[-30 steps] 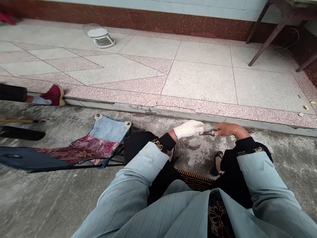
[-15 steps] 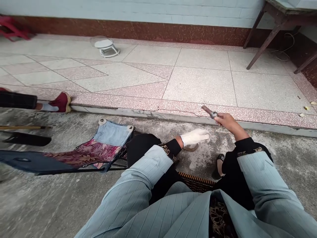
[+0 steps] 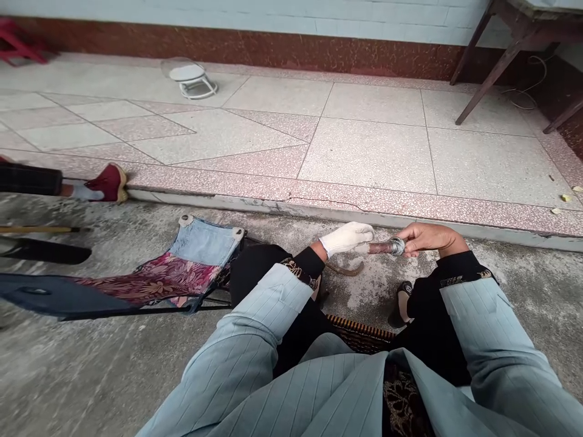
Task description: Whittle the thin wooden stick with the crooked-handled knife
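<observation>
My right hand (image 3: 428, 237), bare, is closed on a short brown stick (image 3: 379, 247) with silvery wire wound in coils round it. The stick lies roughly level and points left. A white knitted glove covers my left hand (image 3: 346, 237). Its fingers are stretched out, with the thumb apart from them, right at the stick's left end; whether they touch it is hard to tell. Just below the glove shows a curved, rusty brown piece (image 3: 348, 271), partly hidden by my left arm.
A low folding chair (image 3: 204, 243) with denim and flowered cloth stands at my left. Beyond it are a person's red shoe (image 3: 108, 182) and a long-handled tool (image 3: 50, 249). A raised tiled step (image 3: 373, 152) runs ahead, bearing a small white stool (image 3: 191, 76) and a wooden table (image 3: 494, 67).
My right hand has lowered the wire-wound stick and turned it level, bringing its end to my gloved left hand. The left hand has shifted slightly left and up, uncovering more of the curved piece.
</observation>
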`<action>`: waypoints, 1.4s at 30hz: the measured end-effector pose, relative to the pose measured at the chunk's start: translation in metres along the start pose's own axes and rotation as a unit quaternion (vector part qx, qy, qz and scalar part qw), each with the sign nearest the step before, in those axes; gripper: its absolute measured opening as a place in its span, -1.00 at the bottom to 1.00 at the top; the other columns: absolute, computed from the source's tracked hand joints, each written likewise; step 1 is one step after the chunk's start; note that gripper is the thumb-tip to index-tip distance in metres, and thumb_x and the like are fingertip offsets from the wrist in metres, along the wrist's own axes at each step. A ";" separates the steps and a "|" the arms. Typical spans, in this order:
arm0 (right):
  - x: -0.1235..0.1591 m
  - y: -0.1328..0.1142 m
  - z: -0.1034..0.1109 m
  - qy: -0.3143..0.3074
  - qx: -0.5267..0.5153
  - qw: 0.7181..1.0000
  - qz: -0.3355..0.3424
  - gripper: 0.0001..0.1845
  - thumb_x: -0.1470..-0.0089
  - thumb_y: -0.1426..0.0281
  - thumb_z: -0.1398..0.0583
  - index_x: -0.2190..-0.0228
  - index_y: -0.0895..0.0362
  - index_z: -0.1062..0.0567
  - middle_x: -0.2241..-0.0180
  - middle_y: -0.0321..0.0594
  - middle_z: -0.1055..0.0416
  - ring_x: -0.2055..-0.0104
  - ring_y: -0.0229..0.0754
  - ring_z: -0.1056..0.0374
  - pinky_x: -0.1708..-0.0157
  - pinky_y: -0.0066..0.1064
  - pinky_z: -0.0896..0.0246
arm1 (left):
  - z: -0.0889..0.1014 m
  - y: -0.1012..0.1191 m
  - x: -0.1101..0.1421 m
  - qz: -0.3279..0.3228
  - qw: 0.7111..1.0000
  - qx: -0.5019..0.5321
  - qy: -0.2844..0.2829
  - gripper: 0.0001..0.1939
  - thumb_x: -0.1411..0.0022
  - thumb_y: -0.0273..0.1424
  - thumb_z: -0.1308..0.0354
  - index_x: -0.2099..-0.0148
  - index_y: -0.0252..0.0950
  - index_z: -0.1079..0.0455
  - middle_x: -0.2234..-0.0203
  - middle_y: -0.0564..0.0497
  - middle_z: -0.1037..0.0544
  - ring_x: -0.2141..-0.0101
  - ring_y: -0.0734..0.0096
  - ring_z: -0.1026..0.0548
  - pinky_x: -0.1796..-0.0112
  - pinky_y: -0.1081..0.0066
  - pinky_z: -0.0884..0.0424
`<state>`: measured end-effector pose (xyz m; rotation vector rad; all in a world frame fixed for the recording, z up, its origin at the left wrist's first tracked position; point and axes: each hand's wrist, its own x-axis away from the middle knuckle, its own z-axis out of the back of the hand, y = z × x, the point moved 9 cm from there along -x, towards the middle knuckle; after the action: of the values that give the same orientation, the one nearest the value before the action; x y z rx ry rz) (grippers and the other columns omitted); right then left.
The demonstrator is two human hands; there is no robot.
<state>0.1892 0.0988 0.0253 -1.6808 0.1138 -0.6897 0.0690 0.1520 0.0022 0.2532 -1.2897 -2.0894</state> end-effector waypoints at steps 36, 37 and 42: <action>-0.018 0.041 -0.023 -0.106 0.123 0.976 -0.146 -0.62 -0.07 0.08 -0.27 0.45 0.18 -0.50 0.55 -0.31 -0.39 0.57 -0.34 -0.19 0.52 -0.44 -0.09 | -0.039 0.012 0.001 -0.007 0.990 0.059 -0.126 -0.74 -0.21 -0.21 -0.16 0.37 -0.32 -0.39 0.56 0.05 -0.41 0.51 0.48 -0.28 0.43 0.45 -0.19; -0.015 0.029 -0.023 -0.096 0.081 0.987 -0.100 -0.60 -0.06 0.06 -0.28 0.39 0.19 -0.51 0.50 -0.31 -0.41 0.56 -0.36 -0.19 0.51 -0.46 -0.08 | -0.038 0.013 0.002 -0.003 0.988 0.089 -0.125 -0.69 -0.25 -0.15 -0.13 0.33 -0.33 -0.40 0.57 0.04 -0.39 0.52 0.49 -0.28 0.44 0.44 -0.22; 0.006 -0.005 0.029 0.186 -0.125 0.971 0.080 -0.59 -0.02 0.08 -0.33 0.32 0.19 -0.50 0.50 -0.30 -0.37 0.57 -0.37 -0.14 0.56 -0.46 -0.02 | -0.044 0.017 0.002 -0.012 0.971 0.208 -0.113 -0.52 -0.35 0.02 0.07 0.18 -0.32 -0.36 0.64 0.17 -0.16 0.61 0.56 -0.14 0.51 0.47 -0.23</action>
<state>0.2074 0.1221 0.0300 -1.7385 0.6176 -0.8886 0.0959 0.1142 -0.0049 0.2140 -1.8699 -1.8894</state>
